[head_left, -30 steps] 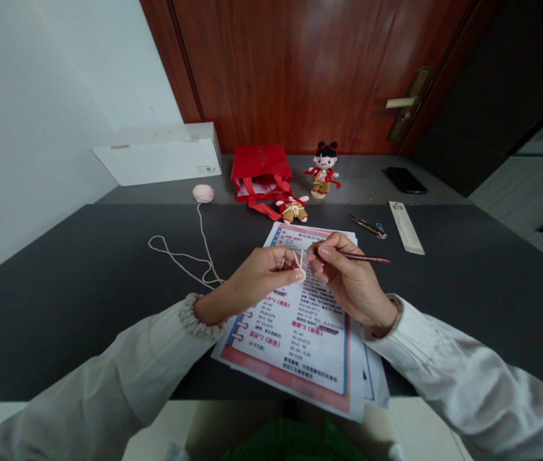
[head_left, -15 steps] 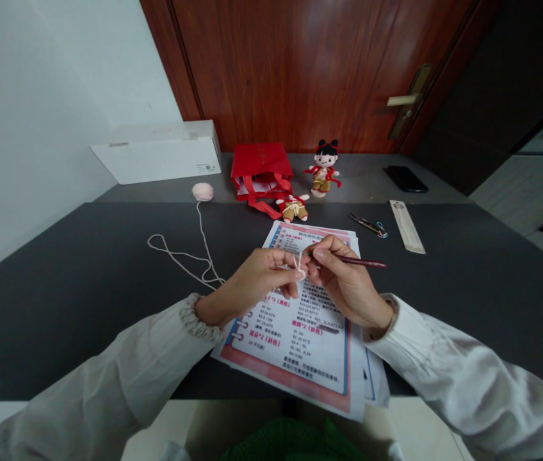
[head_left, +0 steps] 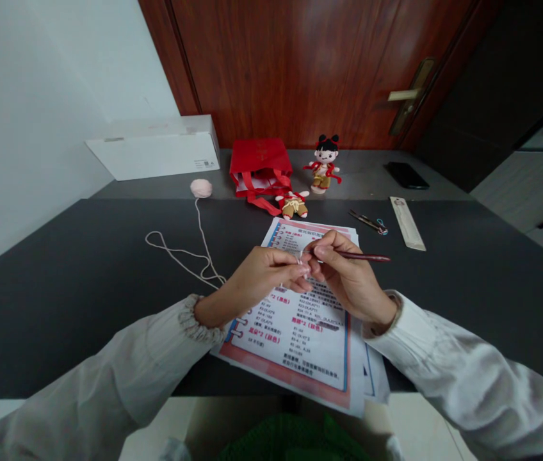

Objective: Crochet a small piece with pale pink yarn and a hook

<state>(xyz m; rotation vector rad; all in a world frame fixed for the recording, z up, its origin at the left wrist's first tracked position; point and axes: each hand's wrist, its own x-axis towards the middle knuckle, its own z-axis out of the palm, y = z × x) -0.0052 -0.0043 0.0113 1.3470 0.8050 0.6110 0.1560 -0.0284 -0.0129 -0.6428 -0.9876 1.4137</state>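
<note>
My right hand is closed round a crochet hook with a dark red-brown handle that points out to the right. Its tip lies at the fingers of my left hand, which pinch pale pink yarn. Both hands meet over the printed pattern sheets, fingertips almost touching. The working end of the yarn is mostly hidden by the fingers. From under my left wrist the strand loops across the table to a small yarn ball.
Behind the sheets stand a red bag, a crocheted doll and a headless doll body. To the right lie thread snips, a slim packet and a black phone. A white box is at back left.
My left fingers have closed in on the yarn, and the upright loop between the hands looks smaller. The hook has shifted slightly right and up. The view has tilted a little.
</note>
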